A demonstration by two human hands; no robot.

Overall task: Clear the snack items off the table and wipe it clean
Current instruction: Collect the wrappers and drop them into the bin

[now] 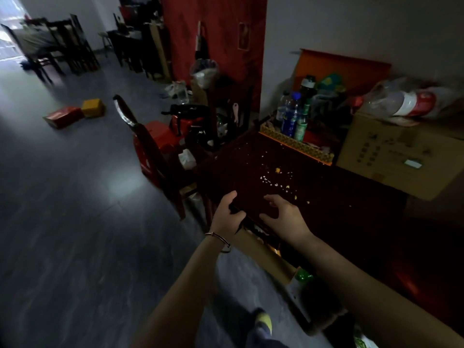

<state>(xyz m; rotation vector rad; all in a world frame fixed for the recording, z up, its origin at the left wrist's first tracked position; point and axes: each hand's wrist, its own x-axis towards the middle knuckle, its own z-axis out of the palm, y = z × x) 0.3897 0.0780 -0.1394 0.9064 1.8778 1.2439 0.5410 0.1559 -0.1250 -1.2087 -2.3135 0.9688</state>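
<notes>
Crumbs are scattered mid-surface on the dark table, pale bits plus one yellow piece, loosely trailing toward the near edge. No large snack items left on the open surface that I can see, so clearing looks mostly done and we're at the crumb/wipe stage. Left hand is at the table's near corner, fingers curled over the edge; something dark sits under the fingers but too dim to tell if it's a held object or just the rim. Right hand hovers just over the surface near the edge, fingers spread and half-curled, nothing in it. No cloth visible in either hand or on the table. Next move, my read: either sweep crumbs toward the edge into a cupped hand, or fetch a wipe first. Around it: patterned tray of bottles on the far edge and a cardboard box on the right end, both limiting wipe reach. Red chair tight against the left side. Open carton on the floor below the near edge could catch swept crumbs. Lighting is poor, so small crumbs are easy to miss.
</notes>
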